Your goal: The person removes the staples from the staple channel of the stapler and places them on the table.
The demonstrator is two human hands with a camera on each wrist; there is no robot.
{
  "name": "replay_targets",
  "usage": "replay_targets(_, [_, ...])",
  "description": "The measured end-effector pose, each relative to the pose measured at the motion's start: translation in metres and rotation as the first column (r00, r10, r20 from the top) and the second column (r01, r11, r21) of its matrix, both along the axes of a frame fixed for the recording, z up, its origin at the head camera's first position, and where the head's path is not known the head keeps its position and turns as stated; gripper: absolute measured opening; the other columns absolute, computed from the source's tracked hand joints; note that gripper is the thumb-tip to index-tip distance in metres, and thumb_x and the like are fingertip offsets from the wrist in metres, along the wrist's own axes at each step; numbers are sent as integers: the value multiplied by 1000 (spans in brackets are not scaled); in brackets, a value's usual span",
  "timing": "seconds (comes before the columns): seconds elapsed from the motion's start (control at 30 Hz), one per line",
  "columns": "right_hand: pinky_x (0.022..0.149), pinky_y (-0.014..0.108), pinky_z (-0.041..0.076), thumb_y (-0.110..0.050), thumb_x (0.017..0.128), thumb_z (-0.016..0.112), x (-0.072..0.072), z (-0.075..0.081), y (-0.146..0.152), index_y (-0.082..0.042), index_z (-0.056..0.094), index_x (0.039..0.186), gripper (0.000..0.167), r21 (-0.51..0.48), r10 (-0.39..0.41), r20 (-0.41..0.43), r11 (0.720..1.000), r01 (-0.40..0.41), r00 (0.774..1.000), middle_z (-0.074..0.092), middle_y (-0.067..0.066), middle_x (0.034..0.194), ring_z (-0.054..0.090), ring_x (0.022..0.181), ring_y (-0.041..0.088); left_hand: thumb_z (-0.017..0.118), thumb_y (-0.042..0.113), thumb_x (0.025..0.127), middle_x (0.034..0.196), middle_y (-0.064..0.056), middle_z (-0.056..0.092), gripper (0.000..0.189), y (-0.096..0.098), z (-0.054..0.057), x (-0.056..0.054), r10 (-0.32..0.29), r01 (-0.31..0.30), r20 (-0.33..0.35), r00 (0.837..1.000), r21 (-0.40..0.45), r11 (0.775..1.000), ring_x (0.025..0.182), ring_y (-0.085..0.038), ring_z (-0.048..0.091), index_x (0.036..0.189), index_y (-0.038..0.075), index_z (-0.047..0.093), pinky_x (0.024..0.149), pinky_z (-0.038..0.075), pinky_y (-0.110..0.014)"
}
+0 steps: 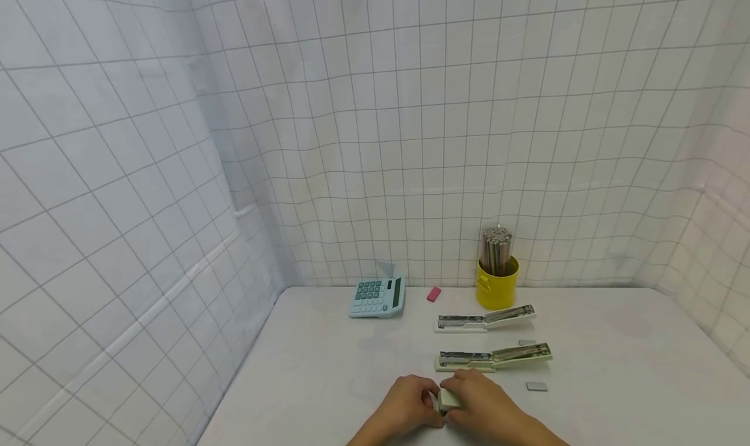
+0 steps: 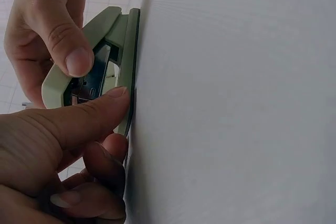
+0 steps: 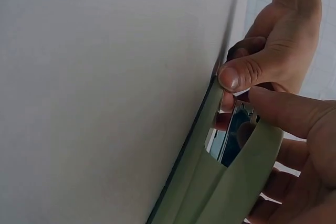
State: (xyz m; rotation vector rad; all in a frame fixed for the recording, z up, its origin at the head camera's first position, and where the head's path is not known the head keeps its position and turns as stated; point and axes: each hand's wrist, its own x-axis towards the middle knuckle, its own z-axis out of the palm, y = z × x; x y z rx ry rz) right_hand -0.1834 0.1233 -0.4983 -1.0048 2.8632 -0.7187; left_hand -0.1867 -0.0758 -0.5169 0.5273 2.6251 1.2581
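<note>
A pale green stapler (image 1: 448, 399) stands on the white tabletop between the two hands, near the table's front. My left hand (image 1: 407, 404) pinches the front end of its base between thumb and fingers, best seen in the left wrist view, where the stapler's dark metal magazine (image 2: 94, 77) shows. My right hand (image 1: 483, 404) grips the upper arm (image 3: 247, 177), thumb on one side and fingers on the other. The upper arm sits raised above the base, with a gap between. In the head view the hands cover much of the stapler.
Beyond the hands lie an opened green stapler (image 1: 465, 361) and an opened white stapler (image 1: 463, 323). Two staple strips, one nearer (image 1: 536, 387) and one farther (image 1: 527, 343), lie at right. Farther back are a calculator (image 1: 377, 297), a pink eraser (image 1: 433, 294) and a yellow pencil bucket (image 1: 497, 291).
</note>
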Motion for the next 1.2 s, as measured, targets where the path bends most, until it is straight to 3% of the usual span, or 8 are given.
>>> replay_targets(0.53, [77,33,49,-27,82,83,2,5,0,-14,73,107,30,-78,-10,22,997,11,1000,66,-9,101,52,86,3,89,4,66,58,13,53,23,2,-4,-3,-31,30,-25,999,-32,999,54,-1,45,81,13,74,56,36,-21])
replay_targets(0.77, [77,31,48,-32,84,82,0,18,10,-18,72,106,28,-160,-39,122,985,59,992,68,-11,105,55,89,3,90,4,68,60,10,55,23,2,-2,-5,-8,9,33,999,-52,999,55,-4,47,82,12,73,58,37,-23])
replay_targets(1.0, [83,32,51,-37,88,78,5,28,26,-15,71,115,35,-229,-55,216,968,106,975,67,-6,117,59,98,10,90,3,68,59,10,55,24,2,-2,-4,-6,8,29,1000,-55,998,54,-5,47,84,11,75,59,38,-23])
replay_targets(1.2, [88,41,53,-40,93,73,9,36,42,-14,68,120,38,-278,-42,240,954,110,970,67,-8,118,62,105,12,89,2,68,60,9,56,23,4,-3,-4,7,-5,43,999,-63,998,55,-6,47,85,11,75,59,37,-24])
